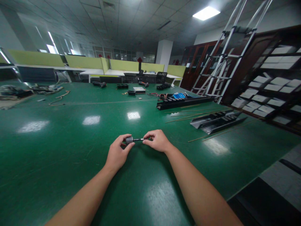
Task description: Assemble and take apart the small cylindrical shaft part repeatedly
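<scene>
In the head view a small tool bit with a grey cylindrical head (pixel 129 140) and a thin dark shaft (pixel 137 139) lies level between my two hands, just above the green tabletop (pixel 98 185). My left hand (pixel 118 152) is closed round the grey head, thumb below and fingers above. At the other end, my right hand (pixel 157 140) pinches the shaft's bright tip between thumb and fingers. Fingertips partly hide both ends, so the exact kind of bit is unclear.
Black metal channels (pixel 185 102) and shorter metal channels (pixel 217 122) lie to the right among thin rods (pixel 188 117). Farther back are a power drill (pixel 100 84), a white box (pixel 139 90) and cable (pixel 58 99). An aluminium ladder (pixel 223 56) stands by the shelves (pixel 265 91).
</scene>
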`<control>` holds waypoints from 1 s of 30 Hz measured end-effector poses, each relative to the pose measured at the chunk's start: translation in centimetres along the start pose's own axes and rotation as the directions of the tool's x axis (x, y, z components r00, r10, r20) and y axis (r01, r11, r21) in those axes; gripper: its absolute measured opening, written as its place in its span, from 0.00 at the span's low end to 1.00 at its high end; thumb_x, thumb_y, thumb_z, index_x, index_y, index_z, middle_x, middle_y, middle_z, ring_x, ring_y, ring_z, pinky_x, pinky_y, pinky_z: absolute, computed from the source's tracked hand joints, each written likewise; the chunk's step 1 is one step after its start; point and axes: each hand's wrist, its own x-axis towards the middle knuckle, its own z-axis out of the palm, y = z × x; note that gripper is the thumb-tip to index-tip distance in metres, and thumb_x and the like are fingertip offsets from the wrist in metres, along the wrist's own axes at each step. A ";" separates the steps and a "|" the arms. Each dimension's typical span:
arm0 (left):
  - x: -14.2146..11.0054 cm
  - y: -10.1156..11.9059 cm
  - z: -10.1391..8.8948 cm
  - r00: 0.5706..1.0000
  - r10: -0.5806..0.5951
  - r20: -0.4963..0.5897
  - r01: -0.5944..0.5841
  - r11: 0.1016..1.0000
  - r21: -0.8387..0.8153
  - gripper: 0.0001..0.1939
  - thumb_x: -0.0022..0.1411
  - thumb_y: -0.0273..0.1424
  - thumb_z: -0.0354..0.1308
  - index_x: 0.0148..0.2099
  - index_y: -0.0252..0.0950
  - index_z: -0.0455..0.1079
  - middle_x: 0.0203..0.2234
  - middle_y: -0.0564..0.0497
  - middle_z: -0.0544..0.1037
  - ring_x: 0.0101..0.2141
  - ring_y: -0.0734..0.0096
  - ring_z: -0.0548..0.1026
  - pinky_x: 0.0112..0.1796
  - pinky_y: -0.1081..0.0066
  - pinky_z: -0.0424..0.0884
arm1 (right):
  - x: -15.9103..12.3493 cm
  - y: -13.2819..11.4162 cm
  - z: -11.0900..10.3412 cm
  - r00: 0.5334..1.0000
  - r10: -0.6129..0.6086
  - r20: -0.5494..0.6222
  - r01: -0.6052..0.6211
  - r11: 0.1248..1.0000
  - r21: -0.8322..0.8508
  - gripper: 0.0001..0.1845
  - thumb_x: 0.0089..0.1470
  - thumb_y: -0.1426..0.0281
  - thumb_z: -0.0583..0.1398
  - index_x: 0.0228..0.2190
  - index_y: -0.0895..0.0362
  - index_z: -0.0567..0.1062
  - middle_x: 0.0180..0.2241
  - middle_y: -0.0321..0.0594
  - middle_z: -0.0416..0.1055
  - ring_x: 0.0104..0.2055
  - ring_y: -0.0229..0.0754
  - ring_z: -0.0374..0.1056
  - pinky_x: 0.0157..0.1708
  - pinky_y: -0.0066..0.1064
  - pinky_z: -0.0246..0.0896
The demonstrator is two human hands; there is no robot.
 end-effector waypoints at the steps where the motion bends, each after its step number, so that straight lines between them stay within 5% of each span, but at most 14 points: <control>1: 0.0 0.0 0.0 1.000 -0.001 0.000 0.001 1.000 0.001 0.16 0.59 0.36 0.61 0.50 0.42 0.70 0.44 0.52 0.75 0.42 0.66 0.74 0.42 0.67 0.72 | 0.0 0.0 0.0 1.000 -0.001 0.000 0.001 1.000 0.000 0.08 0.46 0.68 0.66 0.30 0.58 0.82 0.25 0.36 0.76 0.23 0.34 0.62 0.24 0.25 0.51; 12: 0.0 0.1 -0.2 1.000 -0.011 -0.004 0.011 1.000 -0.011 0.16 0.59 0.37 0.61 0.50 0.42 0.71 0.44 0.53 0.76 0.40 0.67 0.74 0.41 0.69 0.70 | 0.0 0.2 -0.2 1.000 0.012 -0.001 -0.012 1.000 0.010 0.07 0.46 0.68 0.66 0.29 0.57 0.82 0.24 0.36 0.76 0.23 0.34 0.62 0.23 0.25 0.51; 16: 0.1 0.4 -0.5 0.992 -0.109 -0.069 0.112 0.993 0.030 0.18 0.56 0.41 0.63 0.48 0.41 0.72 0.35 0.52 0.77 0.30 0.69 0.72 0.35 0.68 0.69 | 0.1 0.9 -0.3 0.999 0.043 -0.029 -0.043 0.999 0.010 0.08 0.46 0.68 0.66 0.30 0.57 0.82 0.26 0.37 0.77 0.24 0.35 0.64 0.25 0.26 0.54; 18: 0.2 0.2 -0.6 0.977 -0.181 -0.110 0.173 0.982 -0.080 0.19 0.54 0.42 0.66 0.45 0.39 0.72 0.32 0.51 0.77 0.29 0.69 0.72 0.34 0.70 0.68 | 0.2 1.3 -0.3 0.998 0.059 -0.031 -0.059 0.998 0.014 0.08 0.46 0.67 0.65 0.30 0.57 0.82 0.27 0.38 0.77 0.25 0.36 0.66 0.25 0.26 0.56; 23: 0.4 -0.6 -1.0 0.893 -0.445 -0.070 0.309 0.718 -0.624 0.20 0.51 0.40 0.68 0.40 0.35 0.66 0.29 0.52 0.74 0.27 0.74 0.71 0.27 0.77 0.65 | 0.1 1.6 -0.3 0.999 0.042 0.009 -0.042 0.999 0.019 0.08 0.46 0.67 0.65 0.30 0.57 0.82 0.28 0.38 0.78 0.27 0.37 0.69 0.28 0.26 0.59; 27: 0.4 0.1 -3.0 0.826 -0.541 0.159 0.451 0.464 -0.763 0.13 0.53 0.34 0.65 0.37 0.33 0.69 0.32 0.48 0.74 0.28 0.72 0.73 0.27 0.75 0.70 | -0.1 1.4 -0.5 1.000 0.020 0.016 -0.020 1.000 0.000 0.08 0.47 0.66 0.65 0.30 0.56 0.82 0.28 0.38 0.78 0.30 0.38 0.72 0.31 0.27 0.62; 30: -0.4 1.4 -6.1 0.797 -0.588 0.140 0.447 0.416 -0.792 0.10 0.51 0.28 0.64 0.38 0.34 0.72 0.37 0.49 0.76 0.32 0.71 0.75 0.27 0.77 0.72 | -0.3 1.3 -0.7 1.000 0.010 0.020 -0.010 1.000 -0.012 0.08 0.47 0.66 0.65 0.31 0.55 0.82 0.29 0.37 0.78 0.31 0.38 0.72 0.32 0.27 0.62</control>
